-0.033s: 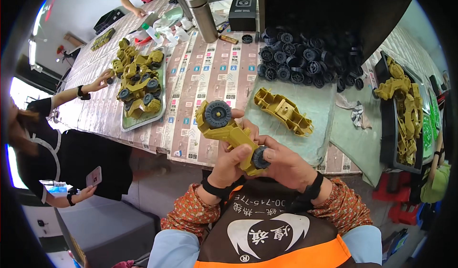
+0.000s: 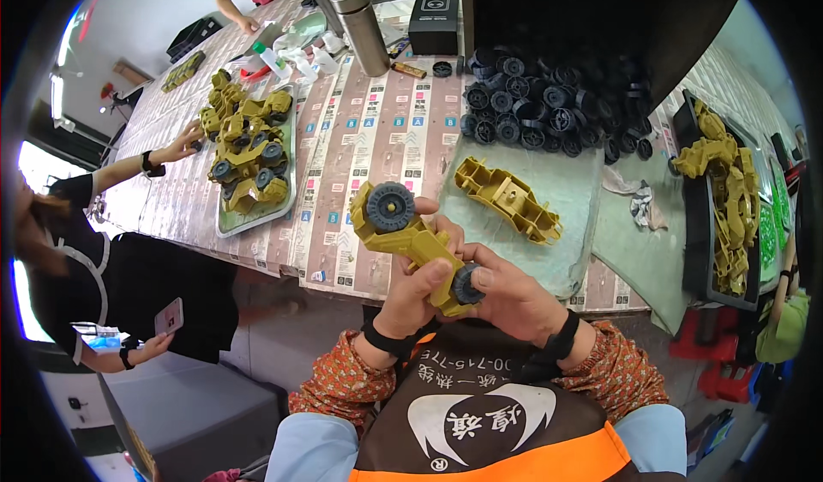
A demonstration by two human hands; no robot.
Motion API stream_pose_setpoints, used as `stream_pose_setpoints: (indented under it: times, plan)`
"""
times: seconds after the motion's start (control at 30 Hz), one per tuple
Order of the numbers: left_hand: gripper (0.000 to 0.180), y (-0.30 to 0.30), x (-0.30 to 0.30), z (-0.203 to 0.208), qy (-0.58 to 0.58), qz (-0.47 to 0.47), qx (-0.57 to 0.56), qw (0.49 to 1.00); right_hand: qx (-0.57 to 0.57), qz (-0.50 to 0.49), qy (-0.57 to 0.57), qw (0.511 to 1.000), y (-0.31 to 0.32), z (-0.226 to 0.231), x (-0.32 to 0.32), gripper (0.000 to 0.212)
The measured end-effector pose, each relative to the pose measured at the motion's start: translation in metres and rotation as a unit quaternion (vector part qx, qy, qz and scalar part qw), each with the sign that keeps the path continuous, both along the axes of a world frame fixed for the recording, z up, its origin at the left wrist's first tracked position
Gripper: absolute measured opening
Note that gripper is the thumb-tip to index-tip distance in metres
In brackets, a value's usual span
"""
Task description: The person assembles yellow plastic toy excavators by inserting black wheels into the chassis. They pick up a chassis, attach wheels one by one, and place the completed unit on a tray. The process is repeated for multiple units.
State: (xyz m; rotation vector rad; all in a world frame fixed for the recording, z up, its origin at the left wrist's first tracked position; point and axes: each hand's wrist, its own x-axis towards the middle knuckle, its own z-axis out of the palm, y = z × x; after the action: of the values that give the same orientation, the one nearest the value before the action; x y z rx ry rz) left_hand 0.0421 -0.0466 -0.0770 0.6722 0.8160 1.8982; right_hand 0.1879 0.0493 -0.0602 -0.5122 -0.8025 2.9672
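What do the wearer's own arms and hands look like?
The left hand and right hand are bare, no gloves. Each wrist has a black band. Rust-orange sleeves with a small pale print cover the forearms; light blue cloth shows farther up.

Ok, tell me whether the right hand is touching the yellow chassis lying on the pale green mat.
Apart: the head view shows bare pale green mat between the right hand and the yellow chassis.
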Motion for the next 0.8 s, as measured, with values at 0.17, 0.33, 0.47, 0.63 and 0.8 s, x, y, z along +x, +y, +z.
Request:
stream_pose_setpoints:
  times: [0.17,0.33,0.47,0.63,0.8]
  plan:
    - [0.069,0.001,0.013,-0.007,0.041,-0.007,-0.038,0.998,0.116,-0.045,0.039,0.991,-0.014,-0.013,0.004,0.067]
    - [0.066,0.003,0.013,-0.002,0.045,-0.028,-0.034,0.998,0.298,-0.044,0.045,0.952,-0.014,-0.020,0.008,0.069]
    - [0.063,0.001,0.016,-0.002,0.026,-0.028,-0.063,0.997,0.342,-0.064,0.057,0.936,-0.014,-0.029,0.007,0.069]
    - [0.059,0.001,0.020,-0.001,0.050,-0.004,-0.072,0.996,0.195,-0.063,0.033,0.978,-0.016,-0.018,0.006,0.064]
    - [0.057,0.007,0.026,0.001,0.055,0.003,-0.027,0.998,0.140,-0.115,0.056,0.982,-0.021,-0.016,0.006,0.057]
